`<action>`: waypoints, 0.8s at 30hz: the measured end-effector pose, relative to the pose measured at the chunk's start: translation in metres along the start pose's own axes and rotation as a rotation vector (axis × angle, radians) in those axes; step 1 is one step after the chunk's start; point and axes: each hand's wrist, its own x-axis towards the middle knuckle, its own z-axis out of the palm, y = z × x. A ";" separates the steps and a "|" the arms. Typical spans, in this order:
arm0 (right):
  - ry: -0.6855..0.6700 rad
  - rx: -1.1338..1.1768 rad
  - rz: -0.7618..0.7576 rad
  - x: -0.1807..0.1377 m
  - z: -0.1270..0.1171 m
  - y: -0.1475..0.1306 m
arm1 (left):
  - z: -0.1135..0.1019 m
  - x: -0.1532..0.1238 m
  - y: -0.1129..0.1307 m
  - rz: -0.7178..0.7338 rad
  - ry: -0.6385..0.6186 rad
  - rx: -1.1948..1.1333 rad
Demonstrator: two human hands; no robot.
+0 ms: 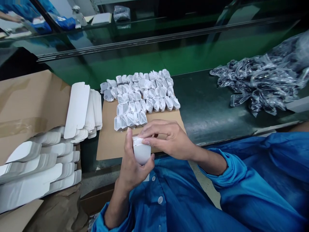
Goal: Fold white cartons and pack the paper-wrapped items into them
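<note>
Single head-worn view, angled forward and down, close above the green workbench (pixel 205 106)

Bright blue work smock (pixel 188 206) here – slightly shiny fabric with small round white buttons (pixel 160 200) down the front – long sleeves gathered at the cuffs, right sleeve (pixel 241 174) all puffy and creased, left sleeve (pixel 103 222) at the near edge, left hand (pixel 131 164) and right hand (pixel 169 140) bare.

We see matt white card in the box (pixel 141 151); beyond it, brown cardboard (pixel 108 141) and glossy plastic bags (pixel 260 83).
</note>
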 end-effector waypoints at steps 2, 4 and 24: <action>0.023 -0.094 -0.113 -0.003 0.003 0.002 | -0.003 0.001 0.000 0.004 -0.023 0.041; 0.036 -0.163 -0.215 -0.008 0.008 0.006 | -0.005 0.001 0.002 0.005 -0.018 0.034; -0.168 -0.497 0.005 -0.056 0.043 0.018 | -0.006 0.012 -0.021 -0.525 0.670 -0.418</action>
